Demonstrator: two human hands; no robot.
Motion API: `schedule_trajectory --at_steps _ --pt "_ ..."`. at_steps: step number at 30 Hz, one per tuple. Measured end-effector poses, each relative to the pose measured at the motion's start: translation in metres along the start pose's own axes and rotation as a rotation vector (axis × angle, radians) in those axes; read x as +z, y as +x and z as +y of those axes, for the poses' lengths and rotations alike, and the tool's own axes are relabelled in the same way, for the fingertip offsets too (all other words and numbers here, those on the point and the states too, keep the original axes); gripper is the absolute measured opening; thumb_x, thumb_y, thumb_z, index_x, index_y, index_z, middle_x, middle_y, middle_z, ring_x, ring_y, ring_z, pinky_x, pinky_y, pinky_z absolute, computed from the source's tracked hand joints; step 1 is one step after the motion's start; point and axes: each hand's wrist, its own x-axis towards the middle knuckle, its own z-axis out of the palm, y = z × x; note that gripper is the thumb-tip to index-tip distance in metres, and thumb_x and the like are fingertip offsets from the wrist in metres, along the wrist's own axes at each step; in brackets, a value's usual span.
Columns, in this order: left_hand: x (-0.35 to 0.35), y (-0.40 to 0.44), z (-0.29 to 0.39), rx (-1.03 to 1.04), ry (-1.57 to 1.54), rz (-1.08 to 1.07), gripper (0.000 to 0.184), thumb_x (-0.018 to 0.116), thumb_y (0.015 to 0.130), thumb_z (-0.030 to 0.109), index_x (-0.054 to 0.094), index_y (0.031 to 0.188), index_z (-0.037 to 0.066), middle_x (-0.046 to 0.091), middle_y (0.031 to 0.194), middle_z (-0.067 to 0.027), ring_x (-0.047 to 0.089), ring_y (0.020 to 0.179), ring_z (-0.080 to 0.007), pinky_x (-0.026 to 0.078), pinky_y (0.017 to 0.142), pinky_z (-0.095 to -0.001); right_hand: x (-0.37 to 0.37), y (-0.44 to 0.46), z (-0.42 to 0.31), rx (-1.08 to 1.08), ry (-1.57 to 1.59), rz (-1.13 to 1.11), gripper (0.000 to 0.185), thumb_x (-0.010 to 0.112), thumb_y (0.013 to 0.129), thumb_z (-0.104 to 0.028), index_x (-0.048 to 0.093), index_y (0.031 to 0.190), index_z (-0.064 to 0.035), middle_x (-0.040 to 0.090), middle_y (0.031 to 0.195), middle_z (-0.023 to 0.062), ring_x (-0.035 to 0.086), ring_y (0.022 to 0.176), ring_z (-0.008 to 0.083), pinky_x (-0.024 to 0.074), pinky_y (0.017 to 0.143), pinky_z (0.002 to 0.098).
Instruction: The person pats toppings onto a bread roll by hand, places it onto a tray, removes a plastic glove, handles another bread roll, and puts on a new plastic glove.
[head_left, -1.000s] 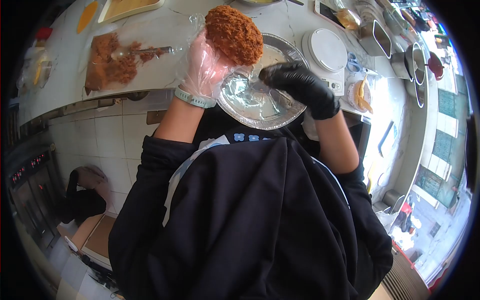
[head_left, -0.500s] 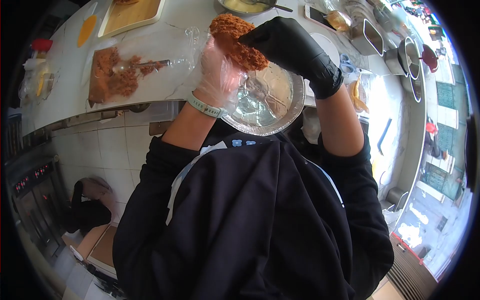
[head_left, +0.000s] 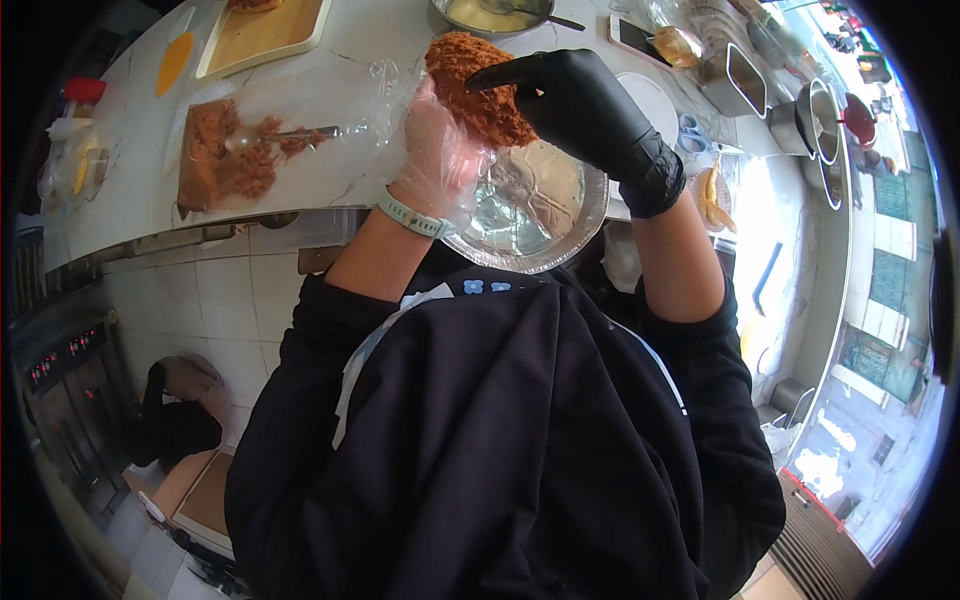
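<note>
A bun coated in reddish-brown floss (head_left: 475,85) is held above a round foil pan (head_left: 598,205). My left hand (head_left: 437,145), in a clear plastic glove, is closed round its lower left side. My right hand (head_left: 590,105), in a black glove, grips the right side, its index finger laid across the top; the other fingertips are partly hidden. To the left lies a clear plastic bag (head_left: 345,100) with loose brown floss (head_left: 235,165) in it. A metal utensil (head_left: 305,133) rests in the floss, its end buried.
A wooden tray with a pale rim (head_left: 265,40) holds another coated piece at the top. Nearby are a bowl of pale yellow cream (head_left: 490,14), a phone (head_left: 638,38), scissors (head_left: 692,133) and metal tins (head_left: 735,80). An orange spatula (head_left: 174,62) lies at upper left.
The bun has turned in my hands, showing more of its coated top. My right index finger has straightened across it, and the right hand has shifted slightly down.
</note>
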Motion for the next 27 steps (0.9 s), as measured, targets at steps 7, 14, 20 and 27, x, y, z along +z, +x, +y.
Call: schedule_trajectory --at_steps 7,14,20,27 --pt "0.001 -0.002 -0.002 0.011 0.036 -0.039 0.048 0.023 0.098 0.037 0.043 0.129 0.007 0.053 0.124 -0.0121 0.05 0.117 -0.0293 0.039 0.099 -0.0506 0.015 -0.005 0.011 -0.055 -0.009 0.108 0.024 0.061 0.079 -0.015 0.07 0.102 -0.0162 0.065 0.099 0.013 0.061 0.085 0.0321 0.0488 0.079 0.0382" --pt "0.002 -0.005 0.007 -0.057 -0.092 -0.072 0.049 0.02 0.098 0.037 0.043 0.127 0.005 0.055 0.119 -0.0155 0.054 0.11 -0.0304 0.044 0.094 -0.0496 0.025 -0.034 0.027 -0.224 -0.386 0.008 0.04 0.049 0.089 -0.043 0.055 0.127 -0.0319 0.028 0.149 0.0043 0.018 0.137 0.0391 0.0087 0.11 0.0577" --pt "-0.003 -0.004 0.007 -0.123 -0.187 -0.241 0.05 0.019 0.098 0.039 0.041 0.13 0.007 0.054 0.119 -0.0172 0.055 0.108 -0.0339 0.049 0.086 -0.054 0.027 -0.034 0.03 -0.165 -0.434 0.043 0.045 0.049 0.087 -0.052 0.051 0.129 -0.0359 0.022 0.152 0.0035 0.012 0.139 0.0406 0.0058 0.109 0.0603" --pt "-0.001 -0.007 0.007 -0.135 -0.1 -0.18 0.052 0.017 0.097 0.041 0.04 0.13 0.008 0.056 0.117 -0.016 0.058 0.102 -0.0341 0.05 0.081 -0.0538 0.028 -0.032 0.032 -0.145 -0.453 0.084 0.047 0.051 0.085 -0.051 0.049 0.131 -0.0378 0.019 0.153 0.0041 0.013 0.138 0.0419 0.0062 0.107 0.0626"
